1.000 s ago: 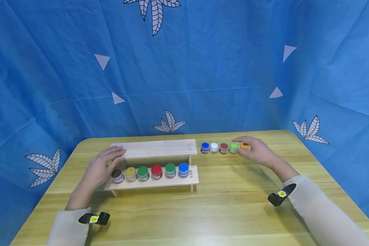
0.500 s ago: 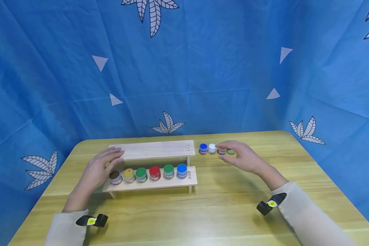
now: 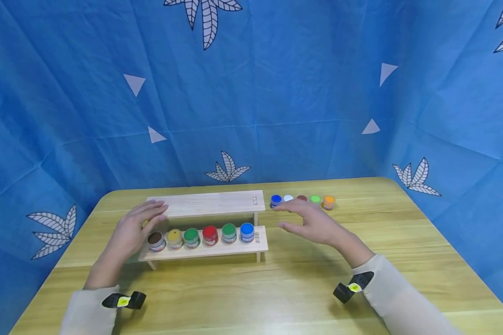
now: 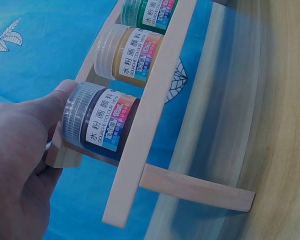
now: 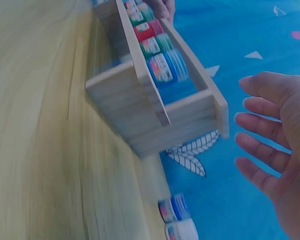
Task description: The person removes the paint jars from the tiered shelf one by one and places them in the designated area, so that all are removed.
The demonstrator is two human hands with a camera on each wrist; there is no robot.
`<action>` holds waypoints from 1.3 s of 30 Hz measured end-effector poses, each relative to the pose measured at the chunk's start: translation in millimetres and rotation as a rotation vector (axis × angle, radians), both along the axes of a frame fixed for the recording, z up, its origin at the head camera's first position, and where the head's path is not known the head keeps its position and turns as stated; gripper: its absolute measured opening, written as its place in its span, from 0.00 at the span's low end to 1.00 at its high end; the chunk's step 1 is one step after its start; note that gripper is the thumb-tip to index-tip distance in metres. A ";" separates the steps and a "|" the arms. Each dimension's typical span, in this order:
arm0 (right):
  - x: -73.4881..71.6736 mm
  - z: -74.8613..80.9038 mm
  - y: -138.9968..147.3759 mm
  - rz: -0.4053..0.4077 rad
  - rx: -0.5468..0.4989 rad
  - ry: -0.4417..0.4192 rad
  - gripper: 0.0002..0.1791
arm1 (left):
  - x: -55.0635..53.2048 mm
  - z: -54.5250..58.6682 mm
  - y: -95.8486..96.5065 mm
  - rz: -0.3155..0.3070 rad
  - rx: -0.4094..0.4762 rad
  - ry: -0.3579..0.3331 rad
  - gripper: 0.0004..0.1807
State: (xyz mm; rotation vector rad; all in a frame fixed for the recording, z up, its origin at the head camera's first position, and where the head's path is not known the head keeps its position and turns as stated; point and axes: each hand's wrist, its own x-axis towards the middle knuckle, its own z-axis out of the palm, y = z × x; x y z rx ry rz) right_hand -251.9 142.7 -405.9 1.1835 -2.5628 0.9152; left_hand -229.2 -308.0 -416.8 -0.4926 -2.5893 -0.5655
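While the wooden rack (image 3: 218, 202) is gripped at the left end of its upper tier by the left hand (image 3: 127, 230), the right hand (image 3: 312, 221) is held released, fingers parted, above the table (image 3: 234, 298), nearer than five paint jars (image 3: 316, 200) lined up at far right. Six more jars (image 3: 210, 235) are borne by the lower, nearer tier.
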 end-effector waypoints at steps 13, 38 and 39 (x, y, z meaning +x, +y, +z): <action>6.3 -4.4 -28.3 0.041 0.029 -0.001 0.22 | -0.2 -1.4 -0.9 0.005 0.003 -0.020 0.19; 12.1 -10.9 -63.0 0.092 0.111 0.003 0.23 | -0.8 0.2 0.1 -0.037 0.010 0.059 0.17; 11.9 -11.6 -63.7 0.093 0.113 -0.003 0.23 | -0.9 0.4 0.1 -0.035 0.010 0.056 0.17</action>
